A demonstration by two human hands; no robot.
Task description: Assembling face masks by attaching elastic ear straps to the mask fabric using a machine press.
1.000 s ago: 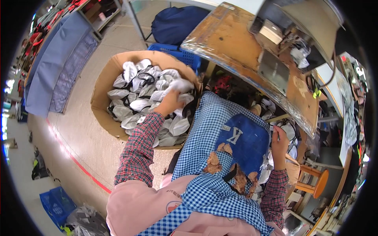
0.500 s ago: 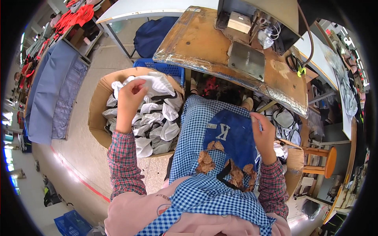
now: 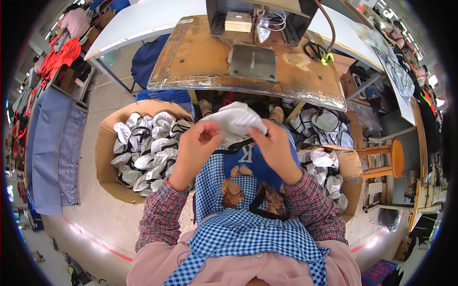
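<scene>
**Both hands on one white piece above your lap**

Head view: you had two hands up and one white fabric piece [image 3: 234, 121] stretched between them. Your left hand [image 3: 196, 145] was closed on its left edge with fingers curled; your right hand [image 3: 275, 145] pinched its right edge, fingers folded over. A black strap [image 3: 237, 147] hung from the piece between your wrists, above the blue checked apron [image 3: 248, 224] on your lap.

Two cardboard boxes flanked you: one box [image 3: 107, 157] to the left of your left hand, heaped with more white-and-black pieces than could be counted, and a second box [image 3: 352, 176] to the right of your right hand, holding a smaller heap. One worn wooden table [image 3: 200, 62] stood just beyond your fingers.

Half a second earlier your left hand was out over the left box lifting the piece, and your right rested on the apron; by this moment both had met in front of you.
</scene>
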